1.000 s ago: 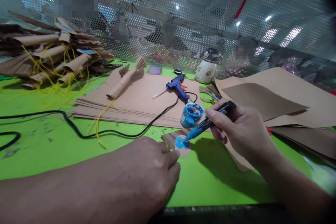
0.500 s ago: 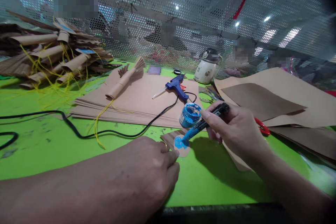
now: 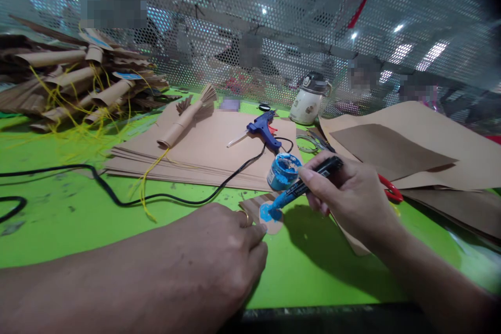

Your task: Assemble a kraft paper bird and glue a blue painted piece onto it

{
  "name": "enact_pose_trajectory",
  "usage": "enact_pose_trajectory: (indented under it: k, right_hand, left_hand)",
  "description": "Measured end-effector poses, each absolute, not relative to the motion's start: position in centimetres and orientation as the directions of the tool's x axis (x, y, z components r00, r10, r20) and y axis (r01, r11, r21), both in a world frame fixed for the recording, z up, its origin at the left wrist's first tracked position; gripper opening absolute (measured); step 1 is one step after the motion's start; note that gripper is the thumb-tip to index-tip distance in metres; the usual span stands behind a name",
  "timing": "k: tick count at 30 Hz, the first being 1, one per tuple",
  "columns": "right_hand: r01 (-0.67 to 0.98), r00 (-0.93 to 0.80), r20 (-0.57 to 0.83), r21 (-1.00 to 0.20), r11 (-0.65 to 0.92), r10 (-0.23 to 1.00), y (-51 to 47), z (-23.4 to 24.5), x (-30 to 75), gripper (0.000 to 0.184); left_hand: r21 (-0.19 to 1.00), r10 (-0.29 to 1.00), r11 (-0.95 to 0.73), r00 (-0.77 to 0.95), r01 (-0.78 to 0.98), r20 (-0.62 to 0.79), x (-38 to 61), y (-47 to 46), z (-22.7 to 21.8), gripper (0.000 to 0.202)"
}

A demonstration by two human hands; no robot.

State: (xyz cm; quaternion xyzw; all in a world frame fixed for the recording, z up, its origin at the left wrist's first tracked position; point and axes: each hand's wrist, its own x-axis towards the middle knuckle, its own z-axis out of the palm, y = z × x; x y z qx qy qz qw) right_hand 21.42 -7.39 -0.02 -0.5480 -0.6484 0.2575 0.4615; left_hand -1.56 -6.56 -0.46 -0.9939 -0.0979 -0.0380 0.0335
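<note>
My right hand (image 3: 348,195) is closed around a black marker-like brush (image 3: 303,183) whose blue-coated tip rests on a small round brown paper piece (image 3: 270,219), partly painted blue. My left hand (image 3: 219,255) lies on the green table with its fingertips pressing the near edge of that paper piece; a ring shows on one finger. A small open pot of blue paint (image 3: 284,171) stands just behind the paper piece, next to my right hand's fingers.
A stack of brown paper sheets (image 3: 203,151) carries a rolled paper tube (image 3: 183,120) and a blue glue gun (image 3: 264,129) with a black cord (image 3: 117,195). Rolled paper pieces with yellow strings (image 3: 70,88) pile at left. Large sheets (image 3: 410,146), red-handled scissors (image 3: 391,189), a white jug (image 3: 311,99), mesh wall behind.
My right hand and the marker have shifted slightly left, the tip moving over the blue patch on the paper piece. My left hand has stayed put.
</note>
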Motion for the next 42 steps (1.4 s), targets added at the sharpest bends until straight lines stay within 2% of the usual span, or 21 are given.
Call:
enact_pose_trajectory:
  k: [4, 10, 15, 23, 28, 35, 42]
  right_hand:
    - [0.508, -0.012, 0.286, -0.824, 0.252, 0.958, -7.38, 0.17, 21.46, 0.025]
    - [0.477, 0.052, 0.244, -0.858, 0.191, 0.968, -7.7, 0.56, 21.34, 0.023]
    - [0.471, 0.031, 0.274, -0.852, 0.228, 0.961, -7.45, 0.15, 21.5, 0.025]
    - [0.473, 0.055, 0.262, -0.857, 0.206, 0.963, -7.46, 0.33, 21.2, 0.027]
    - [0.442, 0.118, 0.292, -0.871, 0.214, 0.949, -7.64, 0.49, 21.2, 0.025]
    - [0.47, 0.073, 0.283, -0.856, 0.217, 0.956, -7.39, 0.12, 21.19, 0.025]
    - [0.522, 0.021, 0.281, -0.822, 0.229, 0.96, -7.48, 0.39, 21.37, 0.025]
  left_hand:
    - [-0.05, 0.197, -0.978, 0.977, 0.202, 0.088, -1.56, -6.68, -0.46, 0.018]
    - [-0.083, 0.188, -0.978, 0.982, 0.19, 0.029, -1.69, -6.6, -0.43, 0.026]
    - [-0.111, 0.186, -0.976, 0.982, 0.187, 0.017, -1.7, -6.45, -0.65, 0.031]
    - [-0.076, 0.185, -0.979, 0.981, 0.19, 0.063, -1.69, -6.5, -0.3, 0.022]
    - [-0.082, 0.181, -0.979, 0.981, 0.186, 0.071, -1.73, -6.48, -0.43, 0.029]
    - [-0.038, 0.185, -0.981, 0.976, 0.191, 0.112, -1.67, -6.45, -0.5, 0.024]
    - [-0.062, 0.197, -0.977, 0.978, 0.202, 0.068, -1.65, -6.41, -0.59, 0.02]
